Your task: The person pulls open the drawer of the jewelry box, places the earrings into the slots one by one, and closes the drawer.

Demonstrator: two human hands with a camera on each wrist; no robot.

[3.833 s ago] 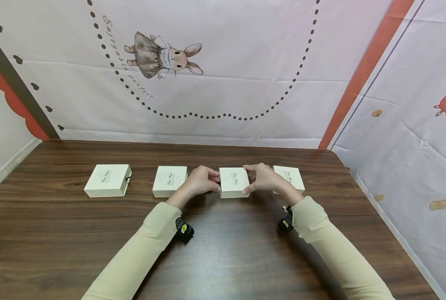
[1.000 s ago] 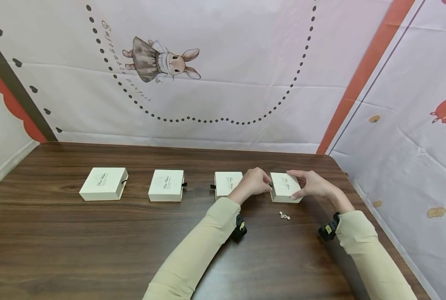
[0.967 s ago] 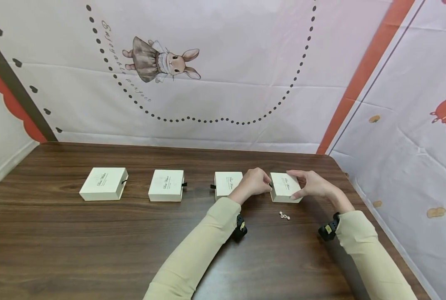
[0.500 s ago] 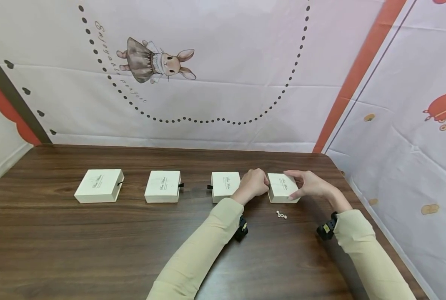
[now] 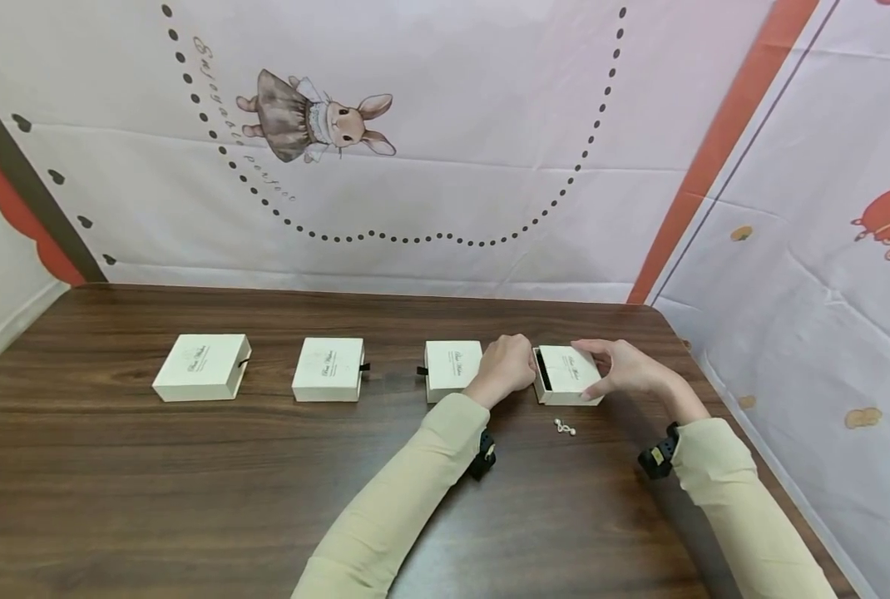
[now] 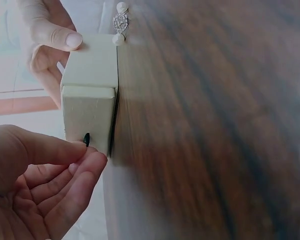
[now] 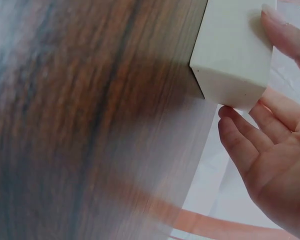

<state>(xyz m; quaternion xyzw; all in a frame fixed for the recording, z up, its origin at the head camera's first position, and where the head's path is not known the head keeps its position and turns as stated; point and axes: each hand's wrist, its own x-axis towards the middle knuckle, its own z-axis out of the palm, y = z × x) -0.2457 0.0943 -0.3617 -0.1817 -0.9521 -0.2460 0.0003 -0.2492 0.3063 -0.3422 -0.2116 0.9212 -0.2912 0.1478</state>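
At the row's right end, a cream drawer-style gift box (image 5: pixel 571 373) lies on the wooden table. Its drawer (image 6: pixel 87 112) is slid out a little to the left, and a dark gap shows in the head view. My left hand (image 5: pixel 506 366) pinches the black ribbon tab (image 6: pixel 87 138) on the drawer's front between thumb and finger. My right hand (image 5: pixel 630 368) holds the box sleeve from the right, thumb on the near side and fingers around the far side. Just in front of the box lies a small ornament (image 5: pixel 565 428) with pearl-like beads and a glittering middle.
Three more cream boxes stand in a row to the left: one box (image 5: pixel 452 366) beside my left hand, a middle box (image 5: pixel 328 366) and a far-left box (image 5: pixel 200 364). Each has a black ribbon tab. A printed cloth (image 5: pixel 460 150) hangs behind the table (image 5: pixel 190 499).
Both hands have moved from the third box to the rightmost one. My left hand has drawn the drawer slightly left, opening a dark gap. The ornament has come into full view.
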